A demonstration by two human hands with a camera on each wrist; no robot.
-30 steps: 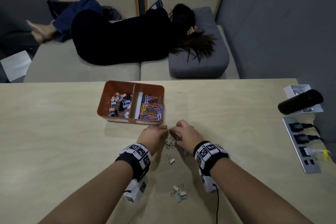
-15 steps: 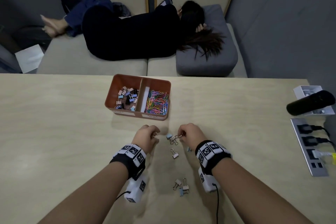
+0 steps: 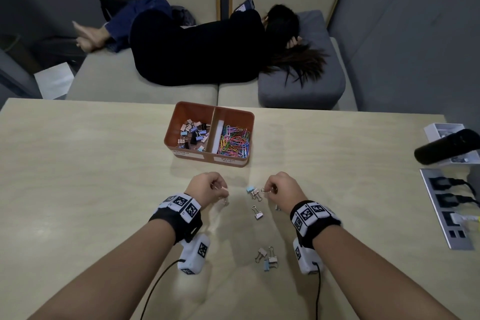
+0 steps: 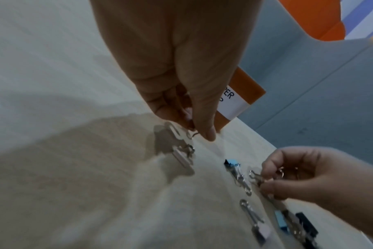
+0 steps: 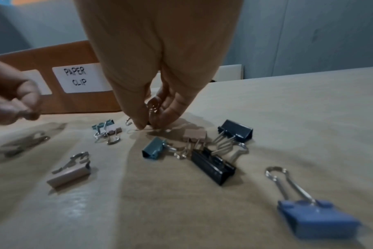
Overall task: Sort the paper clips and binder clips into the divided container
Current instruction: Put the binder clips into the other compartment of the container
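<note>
A pale wood-grain table (image 3: 78, 189) is seen from above, with grey padded walls around it. Beyond its far edge lies a beige bench (image 3: 109, 83) on which a person in dark clothes (image 3: 197, 47) is stretched out, head on a grey cushion (image 3: 311, 91). At the table's right edge a power strip (image 3: 446, 210) with black plugs and a black cylinder (image 3: 446, 147) are seen.

An orange divided container (image 3: 209, 135) is placed near the far middle of the table: binder clips are held in its left compartment, coloured paper clips (image 3: 235, 141) in its right, which is labelled "PAPER CLIP".

Just in front of it, the left hand (image 3: 205, 187) is curled, its fingertips pinching the wire handle of a pale binder clip (image 4: 182, 157) that hangs down to the table. The right hand (image 3: 281, 188) is curled too, metal clip handles pinched between thumb and fingers. Loose binder clips (image 3: 254, 193) are scattered between the hands, and a small cluster (image 3: 267, 258) lies nearer the viewer.
</note>
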